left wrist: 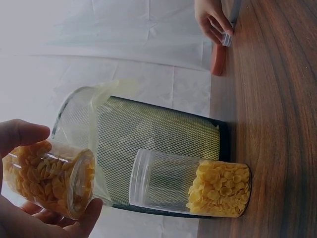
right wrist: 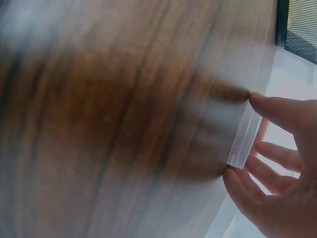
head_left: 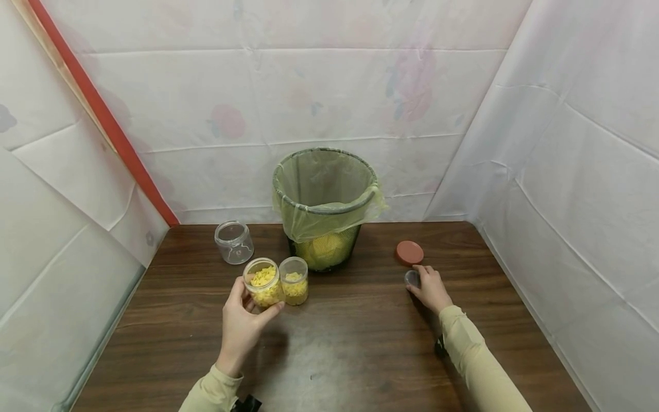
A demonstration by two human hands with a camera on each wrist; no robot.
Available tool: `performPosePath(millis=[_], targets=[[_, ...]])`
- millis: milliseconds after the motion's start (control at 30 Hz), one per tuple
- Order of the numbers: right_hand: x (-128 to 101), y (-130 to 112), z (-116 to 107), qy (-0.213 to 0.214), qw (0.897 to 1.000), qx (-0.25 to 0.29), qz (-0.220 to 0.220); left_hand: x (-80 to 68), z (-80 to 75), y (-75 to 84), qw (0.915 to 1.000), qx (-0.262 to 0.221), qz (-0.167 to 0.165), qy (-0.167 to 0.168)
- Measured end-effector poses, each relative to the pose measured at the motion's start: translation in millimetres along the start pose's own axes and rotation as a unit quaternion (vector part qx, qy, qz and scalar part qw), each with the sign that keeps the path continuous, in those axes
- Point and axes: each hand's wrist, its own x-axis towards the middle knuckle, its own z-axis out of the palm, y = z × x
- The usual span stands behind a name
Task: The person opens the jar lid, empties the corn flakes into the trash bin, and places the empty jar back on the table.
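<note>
My left hand (head_left: 241, 329) grips a clear jar (head_left: 265, 288) filled with yellow corn flakes, its mouth uncovered. In the left wrist view this jar (left wrist: 47, 178) is held above the level of the tabletop. Close beside it stands a second clear jar (head_left: 294, 285), about half full of flakes; a translucent lid (left wrist: 140, 177) tops it in the left wrist view. Over on the right, my right hand (head_left: 431, 289) pinches a small clear lid (head_left: 412, 278) by its rim, thumb on one side and fingers on the other. That lid (right wrist: 245, 141) is low at the tabletop.
A mesh wastebasket (head_left: 326, 252) with a yellow-green liner (head_left: 298, 220) stands at the back middle. Left of it is an empty clear jar (head_left: 235, 246). A red lid (head_left: 409, 253) lies just beyond my right hand. White sheets (head_left: 319, 97) hang around the wooden table (head_left: 350, 349).
</note>
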Motion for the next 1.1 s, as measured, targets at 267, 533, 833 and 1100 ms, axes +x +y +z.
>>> performPosePath(millis=[267,533,833,1100], targets=[[1,-1,-1,-0.009,1.000,0.009,0.010,0.0,0.3,2.2,1.0000,-0.002,-0.001,-0.002],[-1,-5,-6,-0.009,0.999,0.024,0.022,2.8,0.9,1.1,1.0000,0.003,-0.003,0.002],[-8,-23,-20,0.059,0.998,0.039,0.003,6.5,0.9,5.6,0.9999,0.002,-0.005,0.010],[-10,-55,-31,0.186,0.978,0.020,-0.094,12.7,2.7,8.7,0.9997,0.011,-0.007,0.022]])
